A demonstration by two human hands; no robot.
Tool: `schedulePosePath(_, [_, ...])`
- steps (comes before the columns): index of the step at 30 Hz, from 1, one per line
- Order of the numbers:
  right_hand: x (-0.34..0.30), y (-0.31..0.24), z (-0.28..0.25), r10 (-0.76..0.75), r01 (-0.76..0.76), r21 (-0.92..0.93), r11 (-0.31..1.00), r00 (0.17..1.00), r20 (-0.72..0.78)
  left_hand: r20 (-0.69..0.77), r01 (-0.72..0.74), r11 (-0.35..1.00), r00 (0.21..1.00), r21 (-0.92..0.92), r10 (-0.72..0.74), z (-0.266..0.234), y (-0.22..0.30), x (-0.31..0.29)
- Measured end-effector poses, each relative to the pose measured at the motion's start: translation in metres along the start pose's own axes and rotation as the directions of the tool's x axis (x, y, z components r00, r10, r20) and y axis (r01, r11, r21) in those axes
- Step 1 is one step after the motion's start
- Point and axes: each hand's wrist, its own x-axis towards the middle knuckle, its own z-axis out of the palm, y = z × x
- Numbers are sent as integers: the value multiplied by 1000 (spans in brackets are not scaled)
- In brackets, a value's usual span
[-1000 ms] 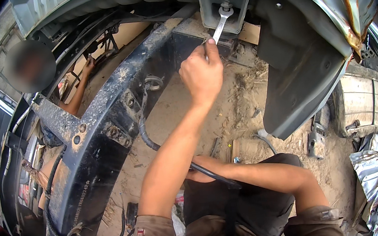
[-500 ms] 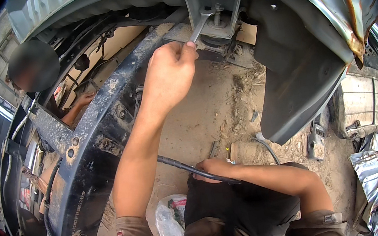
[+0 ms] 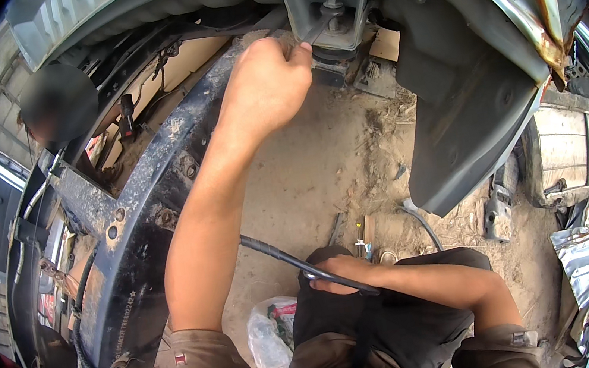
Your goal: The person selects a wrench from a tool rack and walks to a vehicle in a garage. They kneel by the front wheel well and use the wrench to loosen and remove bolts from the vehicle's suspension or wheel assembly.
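My left hand (image 3: 269, 86) is closed around the lower part of a wrench (image 3: 318, 32), held out at the far end of my reach. The wrench's far end meets an upright bolt (image 3: 332, 7) inside a grey box-shaped bracket (image 3: 363, 5). My right hand (image 3: 341, 271) rests low by my knee with its fingers curled. A shiny bit shows at its fingers, too small to name. A black hose (image 3: 274, 251) crosses in front of this hand and partly hides it.
A dirty black vehicle frame rail (image 3: 135, 199) curves along my left. Behind it is a person (image 3: 57, 104). A grey panel (image 3: 469, 137) with a rusty edge (image 3: 555, 64) hangs at the right. A plastic bag (image 3: 267, 338) and crumpled foil sheet (image 3: 586, 248) lie low down.
The wrench has shifted from beside the bolt's upper part to lower against it, and my left hand turned slightly. The other person's hand has left the frame opening, where a dark red-marked object now shows.
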Motion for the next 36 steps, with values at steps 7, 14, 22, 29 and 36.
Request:
schedulePosePath(7, [-2, 1, 10, -22, 22, 33, 999, 999, -24, -146, 151, 928, 967, -341, -211, 61, -25, -22])
schedulePosePath(14, [-1, 5, 6, -21, 21, 6, 1000, 999, -35, -252, 112, 934, 946, -339, -205, 75, -22, -25])
schedulePosePath(22, [-2, -34, -8, 50, -48, -18, 999, 991, 126, -471, -125, 826, 863, -549, -183, 116, -16, 6])
schedulePosePath(29, [-17, -7, -21, -36, 31, -132, 991, 999, -30, -108, 182, 939, 969, -292, -221, 12, -8, -33])
schedulePosePath(36, [-8, -37, -17, -72, 79, -109, 991, 995, 70, 34, 121, 992, 992, 15, -122, -4, -6, -19])
